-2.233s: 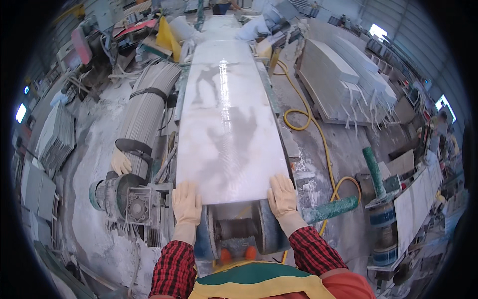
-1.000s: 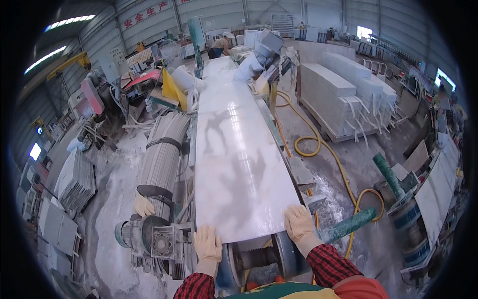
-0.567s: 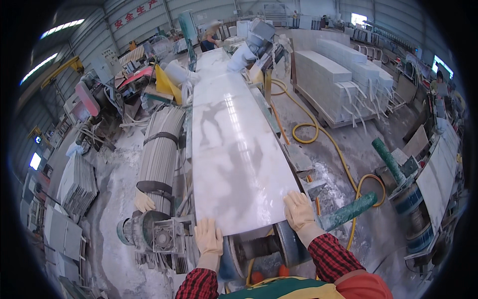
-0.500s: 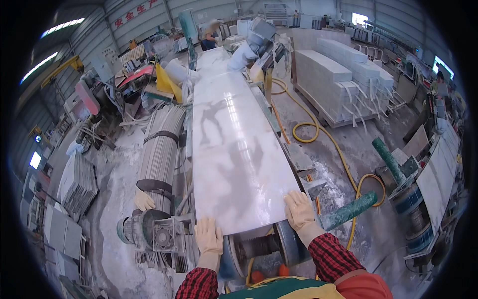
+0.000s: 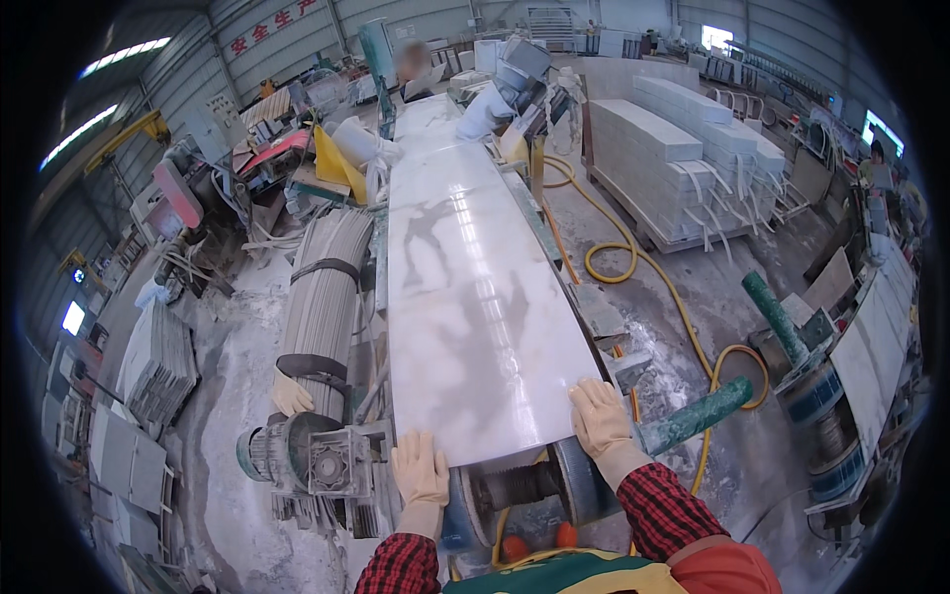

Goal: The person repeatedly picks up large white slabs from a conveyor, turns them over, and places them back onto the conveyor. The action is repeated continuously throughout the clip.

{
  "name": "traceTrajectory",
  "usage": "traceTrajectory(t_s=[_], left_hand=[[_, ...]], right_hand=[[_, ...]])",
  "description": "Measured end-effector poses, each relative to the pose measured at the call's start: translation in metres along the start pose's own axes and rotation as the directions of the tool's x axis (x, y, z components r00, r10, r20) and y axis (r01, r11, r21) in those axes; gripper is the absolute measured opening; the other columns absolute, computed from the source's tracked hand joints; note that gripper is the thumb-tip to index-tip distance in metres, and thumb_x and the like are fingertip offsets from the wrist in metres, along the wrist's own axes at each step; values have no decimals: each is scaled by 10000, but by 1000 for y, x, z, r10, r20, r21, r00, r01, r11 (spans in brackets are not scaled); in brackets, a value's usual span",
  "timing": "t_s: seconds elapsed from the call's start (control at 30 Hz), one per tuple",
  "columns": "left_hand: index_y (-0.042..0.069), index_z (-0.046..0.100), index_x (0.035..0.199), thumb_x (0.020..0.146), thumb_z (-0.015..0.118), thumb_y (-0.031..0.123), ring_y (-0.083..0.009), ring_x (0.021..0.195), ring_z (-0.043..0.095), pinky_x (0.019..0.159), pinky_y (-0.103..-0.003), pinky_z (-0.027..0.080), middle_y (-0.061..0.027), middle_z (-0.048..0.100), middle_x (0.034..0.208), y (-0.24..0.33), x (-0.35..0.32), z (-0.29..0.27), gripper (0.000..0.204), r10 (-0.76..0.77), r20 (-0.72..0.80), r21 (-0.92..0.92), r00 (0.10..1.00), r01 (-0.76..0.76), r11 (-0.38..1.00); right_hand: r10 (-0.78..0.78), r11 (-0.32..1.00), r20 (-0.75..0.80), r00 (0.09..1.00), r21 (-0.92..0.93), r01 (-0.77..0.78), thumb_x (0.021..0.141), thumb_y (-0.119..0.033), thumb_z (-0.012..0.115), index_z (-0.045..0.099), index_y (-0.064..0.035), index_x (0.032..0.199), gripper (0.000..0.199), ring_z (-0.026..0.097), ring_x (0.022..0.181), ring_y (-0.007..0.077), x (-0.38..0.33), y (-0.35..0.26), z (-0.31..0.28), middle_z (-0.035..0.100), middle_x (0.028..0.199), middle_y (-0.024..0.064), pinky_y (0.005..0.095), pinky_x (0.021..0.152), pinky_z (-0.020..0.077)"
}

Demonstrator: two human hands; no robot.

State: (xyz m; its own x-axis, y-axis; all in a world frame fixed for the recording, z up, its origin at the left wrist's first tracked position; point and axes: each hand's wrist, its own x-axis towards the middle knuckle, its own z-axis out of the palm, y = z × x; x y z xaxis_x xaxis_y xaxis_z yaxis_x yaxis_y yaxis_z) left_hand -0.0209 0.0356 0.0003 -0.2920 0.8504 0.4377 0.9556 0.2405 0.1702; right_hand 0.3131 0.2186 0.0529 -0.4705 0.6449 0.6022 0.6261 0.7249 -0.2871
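Observation:
A long, glossy white stone slab with grey patches (image 5: pixel 475 327) stretches away from me on a roller conveyor, and ceiling light reflects along its top. At its near left corner lies my left hand (image 5: pixel 421 473) in a cream rubber glove, fingers stretched forward. My right hand (image 5: pixel 600 421), gloved alike, rests with its fingers extended over the near right corner. Neither hand is closed round the slab; the undersides of both palms are hidden. Just below the slab's near edge, between my hands, sits a dark conveyor roller with blue ends (image 5: pixel 579 485).
Left of the slab are a bundle of strapped thin strips (image 5: pixel 327 287), a loose glove (image 5: pixel 291 395) and a motor (image 5: pixel 287 447). To the right lie a yellow hose (image 5: pixel 683 315), a green post (image 5: pixel 698 416) and stacked stone blocks (image 5: pixel 643 134). A machine head (image 5: pixel 520 69) leans over the far end.
The view has shifted slightly, while my hands keep their places on the slab's near corners. At the far end, a person has changed posture beside the slab.

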Motion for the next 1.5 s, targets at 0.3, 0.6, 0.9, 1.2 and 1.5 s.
traceTrajectory(t_s=[0.3,0.6,0.9,1.2,1.5], left_hand=[[59,641,1387,963,671,294,-456,1343,523,1133,-597,392,-237,614,1434,-1,-5,-1,486,43,-53,24,998,-42,999],[60,627,1436,980,665,296,-461,1402,507,1188,-606,365,-244,600,1490,1,-11,-3,516,-6,11,-7,1000,6,1000],[74,619,1472,1006,642,321,-470,1442,492,1232,-613,333,-245,591,1530,1,-18,-4,528,-31,33,-20,999,32,999],[70,621,1454,1008,639,321,-469,1438,491,1228,-606,337,-245,590,1522,3,-23,-9,512,-29,40,-42,999,31,999],[69,620,1453,1014,635,313,-468,1442,487,1228,-607,336,-242,583,1534,5,-29,-10,503,-30,26,-31,999,31,999]], right_hand=[[16,1000,5,1000,-6,-16,908,-135,626,643,-75,1130,231,608,1094,368,-5,-5,-4,617,1121,145,488,987,472],[37,999,26,999,-1,-37,910,-139,625,638,-79,1137,235,607,1104,368,-9,-7,-7,615,1128,143,489,985,472],[36,999,32,999,1,-36,898,-129,628,632,-72,1118,227,607,1089,366,-11,-10,-12,615,1108,142,481,961,476],[30,1000,39,999,1,-30,901,-137,630,639,-67,1135,245,608,1103,376,-17,-11,-13,628,1141,153,492,973,480],[24,1000,28,999,-9,-23,901,-145,632,641,-71,1132,243,614,1101,372,-23,-10,-11,630,1126,150,491,972,482]])
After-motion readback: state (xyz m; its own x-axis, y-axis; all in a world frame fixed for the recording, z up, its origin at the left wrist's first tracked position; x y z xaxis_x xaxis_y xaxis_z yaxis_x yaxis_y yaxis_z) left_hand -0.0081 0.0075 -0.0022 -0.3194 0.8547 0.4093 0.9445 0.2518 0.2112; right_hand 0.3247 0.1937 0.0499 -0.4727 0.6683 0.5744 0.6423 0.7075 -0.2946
